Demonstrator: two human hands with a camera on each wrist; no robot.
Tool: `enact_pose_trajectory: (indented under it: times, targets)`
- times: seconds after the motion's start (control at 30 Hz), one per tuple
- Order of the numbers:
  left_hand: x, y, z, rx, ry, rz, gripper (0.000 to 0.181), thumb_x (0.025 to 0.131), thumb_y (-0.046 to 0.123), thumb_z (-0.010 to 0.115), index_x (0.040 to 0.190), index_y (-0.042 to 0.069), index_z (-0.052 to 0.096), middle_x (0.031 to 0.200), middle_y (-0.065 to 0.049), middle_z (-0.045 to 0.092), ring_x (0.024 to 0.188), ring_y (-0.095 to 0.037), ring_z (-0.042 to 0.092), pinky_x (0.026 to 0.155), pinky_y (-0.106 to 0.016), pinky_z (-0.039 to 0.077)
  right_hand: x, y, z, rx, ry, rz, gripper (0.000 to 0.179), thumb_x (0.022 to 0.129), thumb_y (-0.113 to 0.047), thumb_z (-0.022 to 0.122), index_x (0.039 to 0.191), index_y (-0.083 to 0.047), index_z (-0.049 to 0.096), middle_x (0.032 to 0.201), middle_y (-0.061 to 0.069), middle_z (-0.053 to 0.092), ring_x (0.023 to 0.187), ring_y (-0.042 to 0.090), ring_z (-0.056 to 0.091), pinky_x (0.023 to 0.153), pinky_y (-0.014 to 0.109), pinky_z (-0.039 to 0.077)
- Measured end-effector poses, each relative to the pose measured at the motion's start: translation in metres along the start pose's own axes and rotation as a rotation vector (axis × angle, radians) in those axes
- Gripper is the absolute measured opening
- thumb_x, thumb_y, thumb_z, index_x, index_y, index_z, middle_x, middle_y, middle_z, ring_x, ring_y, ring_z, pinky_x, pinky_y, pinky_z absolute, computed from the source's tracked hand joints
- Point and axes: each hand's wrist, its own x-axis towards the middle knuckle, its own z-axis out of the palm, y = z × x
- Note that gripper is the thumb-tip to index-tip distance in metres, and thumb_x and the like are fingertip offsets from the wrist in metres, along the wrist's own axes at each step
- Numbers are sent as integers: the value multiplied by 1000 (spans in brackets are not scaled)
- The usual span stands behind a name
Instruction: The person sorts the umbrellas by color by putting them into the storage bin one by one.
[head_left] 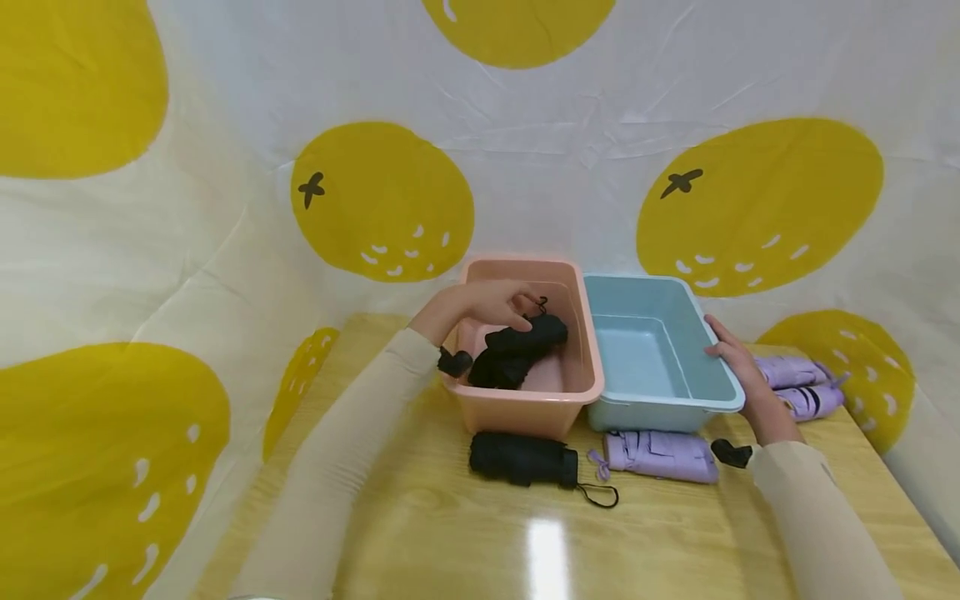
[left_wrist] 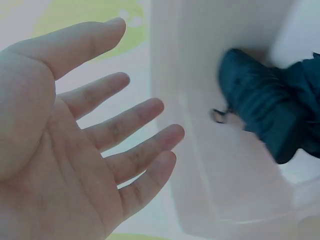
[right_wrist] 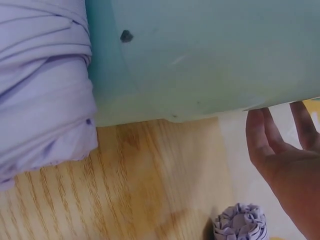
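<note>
Wooden tabletop [head_left: 420, 525] below, your left hand [head_left: 491, 302] is spread, empty, over the black umbrellas [head_left: 521, 343] in the pink bin [head_left: 517, 414], likely light, soft over stiff ribs, best gripped mid-roll, while your right hand [head_left: 738, 364] grips the blue bin [head_left: 647, 415].

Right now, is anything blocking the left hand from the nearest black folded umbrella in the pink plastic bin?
No, nothing visible. The left hand is over the open top of the pink plastic bin, and the left wrist view shows nothing between it and the nearest black folded umbrella.
</note>
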Motion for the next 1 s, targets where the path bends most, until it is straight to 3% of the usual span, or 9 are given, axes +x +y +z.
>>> enact_pose_trajectory:
  times: [0.23, 0.4, 0.5, 0.67, 0.7, 0.8, 0.9, 1.0]
  targets:
    - [-54, 10, 13, -9, 88, 157, 51, 96, 24, 63, 142, 11, 46, 137, -4, 51, 123, -19, 49, 101, -34, 40, -1, 7, 0, -20, -2, -15, 67, 103, -4, 30, 156, -30, -1, 161, -1, -11, 142, 21, 8, 85, 16, 44]
    - [-92, 15, 32, -11, 144, 163, 48, 96, 29, 63, 140, 17, 50, 131, 3, 53, 115, -11, 51, 91, -31, 45, 4, 8, -2, -29, -8, -25, 67, 103, -5, 30, 156, -31, 0, 161, -3, -11, 143, 18, 7, 86, 14, 42]
    - [-108, 19, 46, -12, 165, 192, 46, 95, 30, 64, 138, 18, 53, 129, 8, 54, 98, -8, 55, 81, -28, 47, 3, 8, -4, -49, -3, -21, 66, 103, -6, 30, 156, -33, 1, 161, -3, -10, 142, 19, 8, 85, 14, 43]
    - [-127, 24, 68, 43, 188, 227, 41, 95, 31, 63, 134, 19, 57, 130, 10, 55, 106, -7, 55, 89, -28, 47, 1, 8, -4, -25, -6, -19, 66, 103, -6, 30, 156, -34, 2, 161, -4, -11, 142, 20, 7, 86, 14, 43]
    - [-130, 26, 73, 78, 193, 231, 40, 96, 32, 63, 134, 19, 58, 129, 10, 56, 111, -6, 54, 91, -28, 46, 1, 7, -4, -15, -6, -17, 66, 103, -6, 30, 156, -34, 2, 161, -4, -11, 142, 19, 8, 86, 14, 43]
    - [-137, 32, 84, 210, 233, 248, 37, 96, 35, 61, 129, 19, 61, 122, 8, 60, 105, -8, 57, 89, -30, 47, 0, 5, -2, 18, -7, -15, 67, 103, -5, 29, 156, -33, 0, 161, -5, -13, 141, 19, 9, 85, 15, 44]
    - [-138, 35, 98, 315, 272, 304, 32, 95, 33, 63, 125, 19, 64, 117, 9, 62, 100, -7, 58, 86, -27, 48, 0, 4, -3, 25, -3, -9, 67, 103, -5, 29, 156, -33, -1, 160, -6, -13, 142, 18, 6, 84, 15, 44]
    - [-132, 31, 117, 334, 277, 384, 34, 94, 30, 65, 127, 20, 62, 119, 10, 61, 105, -4, 57, 89, -24, 46, 0, 5, -6, 28, -4, -6, 67, 103, -5, 29, 156, -33, -2, 160, -6, -13, 143, 17, 4, 84, 14, 43]
